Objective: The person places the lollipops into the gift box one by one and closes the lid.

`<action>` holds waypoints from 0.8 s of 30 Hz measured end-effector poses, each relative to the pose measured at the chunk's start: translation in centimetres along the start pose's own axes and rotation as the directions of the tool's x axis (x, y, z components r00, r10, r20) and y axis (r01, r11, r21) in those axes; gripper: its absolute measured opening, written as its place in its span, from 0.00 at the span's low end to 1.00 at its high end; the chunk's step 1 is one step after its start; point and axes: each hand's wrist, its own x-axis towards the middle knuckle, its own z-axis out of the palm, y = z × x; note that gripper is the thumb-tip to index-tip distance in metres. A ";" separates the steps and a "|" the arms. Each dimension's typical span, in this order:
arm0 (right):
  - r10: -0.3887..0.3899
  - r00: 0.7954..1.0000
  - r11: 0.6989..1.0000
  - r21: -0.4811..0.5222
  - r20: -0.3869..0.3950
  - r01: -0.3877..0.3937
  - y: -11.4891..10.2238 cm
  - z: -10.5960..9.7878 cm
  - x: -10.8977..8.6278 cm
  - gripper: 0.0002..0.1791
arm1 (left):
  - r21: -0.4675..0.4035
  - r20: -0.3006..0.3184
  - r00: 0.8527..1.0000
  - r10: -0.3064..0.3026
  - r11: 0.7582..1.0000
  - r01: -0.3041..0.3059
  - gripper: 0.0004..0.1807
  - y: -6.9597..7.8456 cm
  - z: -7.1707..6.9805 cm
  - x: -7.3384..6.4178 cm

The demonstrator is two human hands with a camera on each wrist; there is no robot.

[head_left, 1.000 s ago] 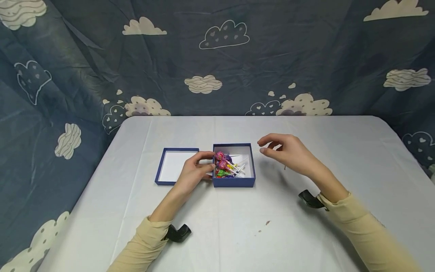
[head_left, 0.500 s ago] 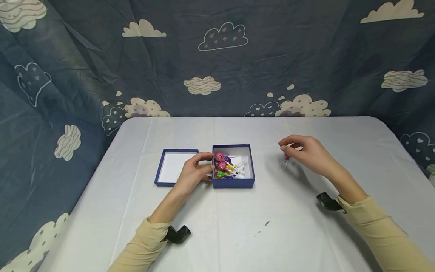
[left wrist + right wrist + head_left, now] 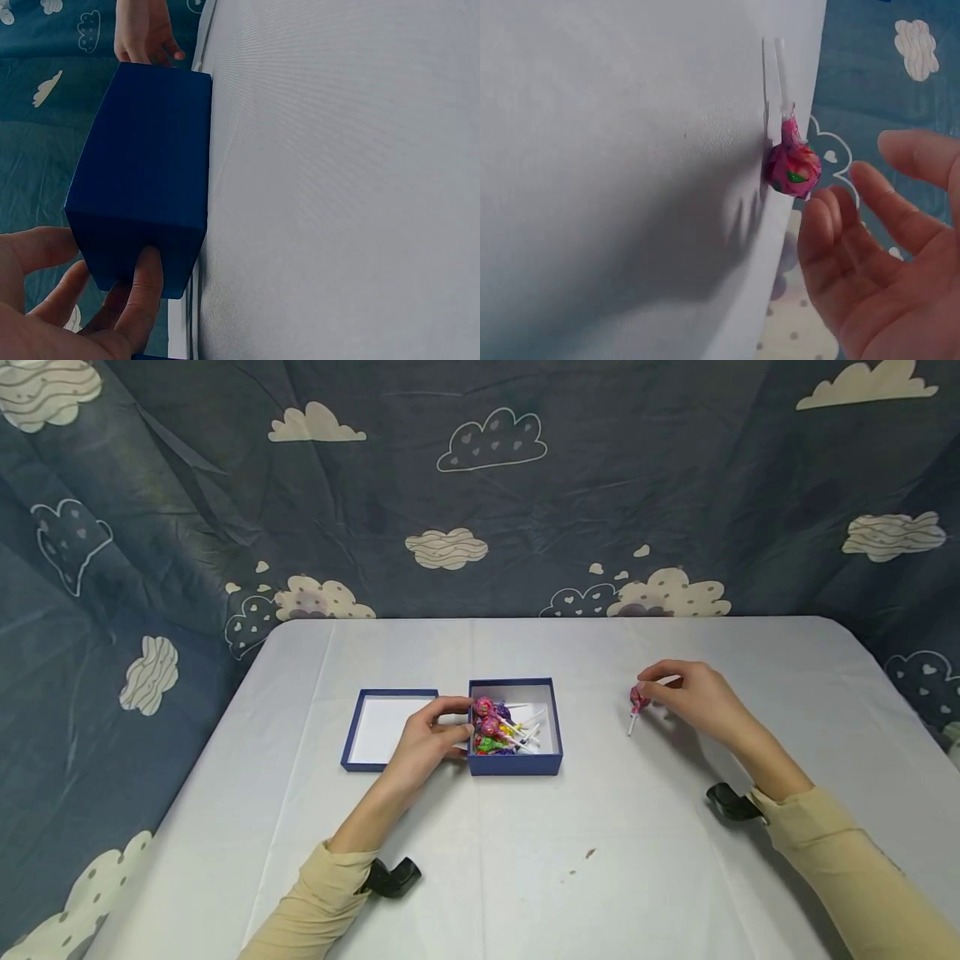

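A blue box [image 3: 516,765] with a white inside stands uncovered at mid-table. Several wrapped lollipops [image 3: 491,726] lie in its left half, sticks toward the right. My left hand [image 3: 426,739] rests its fingers against the box's left wall and rim; the left wrist view has them on the blue end wall [image 3: 112,255]. To the right of the box, one pink-wrapped lollipop [image 3: 793,171] lies on the white cloth, its stick toward me. My right hand [image 3: 693,692] hovers beside its candy end, thumb and fingers spread apart in the right wrist view with nothing between them.
The box's lid [image 3: 375,731] lies inside-up to the left of the box, partly behind my left hand. White cloth [image 3: 525,860] covers the table, with small dark specks near the front. A dark cloud-print curtain [image 3: 480,527] hangs behind.
My right hand has moved rightward from beside the box, past the single lollipop, which now shows more fully at its fingertips. The left hand and the box stay in place.
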 end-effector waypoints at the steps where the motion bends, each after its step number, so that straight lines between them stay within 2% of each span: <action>1: 0.013 1.000 1.000 0.009 0.009 -0.013 0.1 0.0 0.1 0.19 | 0.000 0.000 1.000 0.001 1.000 -0.001 0.24 0.0 0.0 0.0; 10: 0.104 0.990 0.992 0.056 0.098 -0.110 0.8 0.5 1.3 0.22 | 0.005 -0.010 1.000 0.015 1.000 -0.015 0.21 -0.1 0.0 0.1; 11: 0.109 0.989 0.992 0.056 0.104 -0.115 1.0 0.6 1.4 0.22 | 0.006 -0.003 1.000 0.010 1.000 -0.010 0.22 0.3 0.0 -0.1; 17: 0.108 0.988 0.994 0.013 0.113 -0.110 1.5 1.0 1.8 0.23 | 0.016 0.032 0.999 -0.027 1.000 0.027 0.23 2.9 0.5 -1.4; 24: 0.091 0.988 0.995 0.036 0.123 -0.096 1.4 1.2 1.7 0.24 | 0.018 0.028 0.999 -0.029 0.999 0.028 0.23 2.8 0.5 -1.4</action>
